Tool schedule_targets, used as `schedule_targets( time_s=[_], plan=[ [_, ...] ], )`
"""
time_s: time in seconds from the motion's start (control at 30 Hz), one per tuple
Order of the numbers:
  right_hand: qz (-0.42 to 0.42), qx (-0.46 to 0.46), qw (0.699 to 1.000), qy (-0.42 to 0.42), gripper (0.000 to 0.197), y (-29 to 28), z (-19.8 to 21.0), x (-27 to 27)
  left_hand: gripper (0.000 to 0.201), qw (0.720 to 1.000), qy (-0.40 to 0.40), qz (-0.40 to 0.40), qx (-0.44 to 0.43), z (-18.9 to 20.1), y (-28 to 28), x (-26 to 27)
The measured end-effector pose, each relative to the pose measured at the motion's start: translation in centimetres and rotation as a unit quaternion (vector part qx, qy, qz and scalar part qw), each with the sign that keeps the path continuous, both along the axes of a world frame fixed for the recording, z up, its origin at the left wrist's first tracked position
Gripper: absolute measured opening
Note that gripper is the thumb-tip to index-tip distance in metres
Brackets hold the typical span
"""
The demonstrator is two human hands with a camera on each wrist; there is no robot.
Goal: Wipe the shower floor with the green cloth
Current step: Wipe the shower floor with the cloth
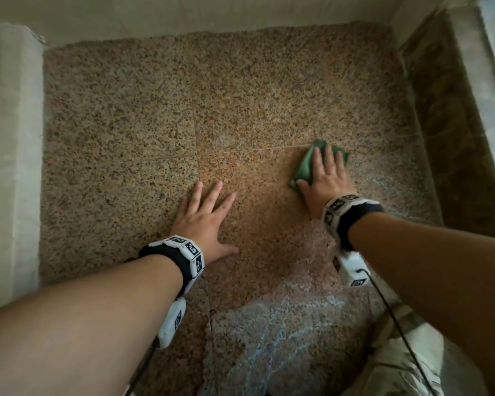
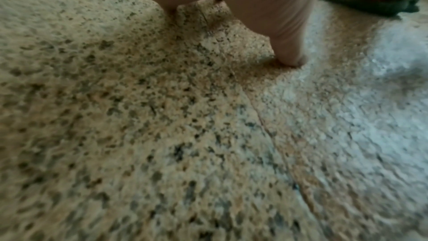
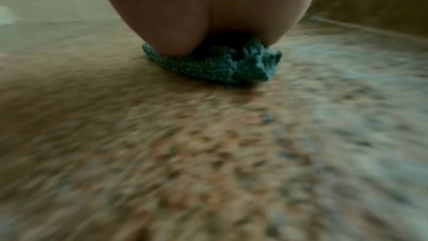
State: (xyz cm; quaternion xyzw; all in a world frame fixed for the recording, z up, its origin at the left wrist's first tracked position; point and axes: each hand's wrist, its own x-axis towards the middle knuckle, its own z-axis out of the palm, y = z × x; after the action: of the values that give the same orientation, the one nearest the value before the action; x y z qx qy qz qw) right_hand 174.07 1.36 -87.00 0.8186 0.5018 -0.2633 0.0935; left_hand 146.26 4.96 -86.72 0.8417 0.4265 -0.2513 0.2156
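The right hand (image 1: 325, 178) lies flat with straight fingers pressing the green cloth (image 1: 305, 164) onto the shower floor (image 1: 126, 124), at about two o'clock from the middle of the head view. The cloth is bunched under the palm, its edges showing beyond the fingers and thumb. The left hand (image 1: 205, 221) is spread wide and bare on the stone at roughly seven o'clock from the cloth, apparently bracing the body.

What could go wrong: the cloth is only pinned by pressure, not gripped, so a fast stroke could let it roll up or slip out from under the palm (the crumpled corner in the right wrist view hints at this). The pale sheen at five o'clock, near the bottom of the frame, looks wet or soapy; a bracing hand sliding onto it might lose its hold.

The floor is speckled tan granite-like slabs with thin seams crossing near the middle. Pale walls (image 1: 240, 12) close it at twelve and nine o'clock; a dark stone curb (image 1: 455, 138) runs along three o'clock.
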Motion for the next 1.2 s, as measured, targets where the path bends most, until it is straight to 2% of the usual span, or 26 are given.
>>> schedule_targets(
  time_s=[0.1,0.23,0.3,0.4,0.53,0.63,0.73,0.8,0.93,1.0,1.1,1.2],
  plan=[
    [-0.089,-0.014,0.996,-0.003,0.085,-0.6,-0.1,3.6,0.116,1.000,0.002,0.002,0.003,-0.1,0.1,0.0],
    [-0.085,-0.009,0.996,-0.010,0.088,-0.7,0.1,2.1,0.116,1.000,0.001,-0.002,0.005,-0.1,0.0,0.1],
    [-0.039,-0.006,0.999,-0.005,0.087,-1.1,0.4,-0.5,0.116,1.000,-0.002,0.000,0.005,-0.1,0.1,0.0],
    [0.083,-0.021,0.996,0.028,0.088,-2.3,1.2,-5.5,0.116,1.000,0.000,-0.002,0.005,-0.1,0.1,0.1],
    [0.257,-0.034,0.963,0.075,0.090,-5.4,1.4,-12.1,0.111,1.000,-0.002,0.003,0.007,0.2,0.1,0.2],
    [0.307,-0.042,0.948,0.071,0.091,-8.4,0.8,-13.8,0.108,1.000,0.007,-0.004,0.007,0.4,0.0,0.2],
    [0.329,-0.032,0.941,0.071,0.088,-9.5,0.5,-12.3,0.108,1.000,0.009,-0.005,0.008,0.3,0.0,0.1],
    [0.325,-0.025,0.943,0.063,0.089,-9.7,0.5,-10.3,0.110,1.000,0.005,-0.007,0.004,0.4,0.2,0.2],
    [0.262,-0.062,0.963,0.013,0.096,-10.1,1.4,-4.6,0.113,1.000,0.003,0.001,-0.004,0.6,0.1,0.3],
    [0.269,-0.063,0.961,0.003,0.102,-9.9,2.0,-2.7,0.114,1.000,0.004,0.003,-0.003,0.6,0.1,0.3],
    [0.258,-0.034,0.965,0.026,0.098,-9.5,2.3,-2.8,0.114,1.000,0.006,0.004,-0.003,0.6,0.0,0.3],
    [0.171,-0.007,0.984,0.036,0.086,-9.6,1.9,-4.5,0.114,1.000,0.012,0.002,-0.006,0.8,0.1,0.4]
  ],
)
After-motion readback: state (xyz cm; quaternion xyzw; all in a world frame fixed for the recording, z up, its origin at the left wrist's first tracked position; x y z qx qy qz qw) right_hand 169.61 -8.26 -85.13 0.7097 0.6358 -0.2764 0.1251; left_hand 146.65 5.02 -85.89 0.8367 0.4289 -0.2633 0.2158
